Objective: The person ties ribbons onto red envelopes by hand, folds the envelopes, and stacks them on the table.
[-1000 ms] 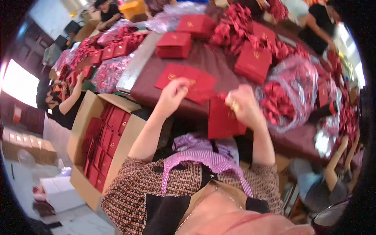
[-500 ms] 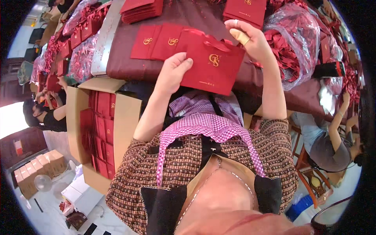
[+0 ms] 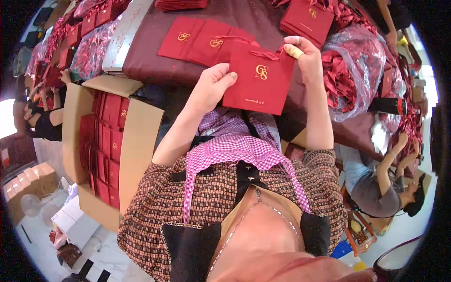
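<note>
A flat red paper bag (image 3: 257, 91) with a gold emblem and a red ribbon handle is held up in front of me, above the table's near edge. My left hand (image 3: 213, 87) pinches its left side, thumb on the front face. At its upper right corner, beside the ribbon, my right hand (image 3: 304, 56) grips with bent fingers; one finger wears a yellow cover. Just behind it, a fanned row of similar red bags (image 3: 192, 44) lies on the dark red tablecloth (image 3: 141, 56), partly hidden by the held one.
A cardboard box (image 3: 138, 145) packed with red bags stands open at my left. Bag stacks lie at the far left and far right (image 3: 307, 21). Clear plastic sacks of red ribbon (image 3: 359, 66) sit on the right. Co-workers sit at both sides, one in grey (image 3: 378, 195).
The held bag has turned to stand straighter and face me more squarely. My right fingers have come down onto its upper corner. The whole view has shifted slightly.
</note>
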Action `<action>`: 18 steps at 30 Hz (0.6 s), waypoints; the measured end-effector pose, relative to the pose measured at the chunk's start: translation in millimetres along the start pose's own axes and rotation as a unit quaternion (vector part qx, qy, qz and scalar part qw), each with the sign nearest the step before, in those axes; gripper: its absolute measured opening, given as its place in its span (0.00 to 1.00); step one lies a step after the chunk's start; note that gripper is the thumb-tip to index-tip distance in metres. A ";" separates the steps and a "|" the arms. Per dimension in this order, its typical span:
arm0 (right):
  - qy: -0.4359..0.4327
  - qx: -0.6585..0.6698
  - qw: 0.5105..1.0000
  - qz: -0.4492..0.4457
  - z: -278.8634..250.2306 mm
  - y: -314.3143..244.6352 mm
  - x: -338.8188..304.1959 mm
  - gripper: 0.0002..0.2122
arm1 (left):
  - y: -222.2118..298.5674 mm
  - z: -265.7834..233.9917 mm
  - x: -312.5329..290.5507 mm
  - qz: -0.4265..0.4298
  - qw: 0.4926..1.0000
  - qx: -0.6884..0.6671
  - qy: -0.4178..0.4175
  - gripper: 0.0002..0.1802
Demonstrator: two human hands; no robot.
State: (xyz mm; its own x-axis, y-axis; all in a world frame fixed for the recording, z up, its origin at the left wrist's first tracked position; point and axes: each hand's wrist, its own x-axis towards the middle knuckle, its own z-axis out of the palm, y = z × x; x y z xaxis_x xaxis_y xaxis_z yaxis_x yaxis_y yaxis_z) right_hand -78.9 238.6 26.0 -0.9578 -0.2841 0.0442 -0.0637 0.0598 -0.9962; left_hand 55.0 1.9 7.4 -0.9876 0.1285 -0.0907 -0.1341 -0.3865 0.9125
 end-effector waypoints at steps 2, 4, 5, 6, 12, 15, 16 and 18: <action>0.008 -0.005 1.000 0.001 -2.9 9.6 -2.7 0.10 | 1.7 -0.3 0.1 -0.013 1.000 -0.021 0.015 0.12; 0.039 -0.086 0.995 -0.025 -10.0 14.5 -10.3 0.12 | -4.4 -8.6 2.8 -0.020 0.998 -0.020 0.050 0.12; 0.079 -0.192 0.978 -0.032 -9.9 6.9 -16.9 0.13 | -2.4 -13.0 1.6 -0.020 0.998 -0.022 0.057 0.12; 0.065 -0.237 0.966 -0.082 -9.8 -3.4 -26.0 0.15 | -0.2 -16.5 0.9 -0.021 0.997 -0.025 0.064 0.12; -0.268 -0.514 0.771 -0.263 40.8 -75.1 -85.0 0.38 | 10.1 -6.8 9.7 -0.027 0.994 -0.099 0.033 0.12; -0.233 -0.597 0.708 -0.296 44.2 -62.8 -88.3 0.29 | 28.0 7.5 17.7 -0.076 0.986 -0.141 0.038 0.13; -0.214 -0.609 0.702 -0.301 39.8 -62.5 -84.6 0.28 | 30.3 5.2 21.5 -0.071 0.987 -0.139 0.034 0.13; -0.199 -0.510 0.791 -0.274 20.5 -78.0 -76.4 0.25 | 34.5 -1.3 28.9 -0.085 0.974 -0.179 -0.107 0.15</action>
State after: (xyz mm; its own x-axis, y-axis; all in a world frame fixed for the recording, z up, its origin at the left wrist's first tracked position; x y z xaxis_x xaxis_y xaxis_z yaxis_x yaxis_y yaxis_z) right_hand 5.0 236.1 98.7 -0.5576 -0.8007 0.2190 -0.8255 0.5070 -0.2482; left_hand 21.8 -9.0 35.8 -0.9137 0.3916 -0.1083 -0.3527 -0.6321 0.6899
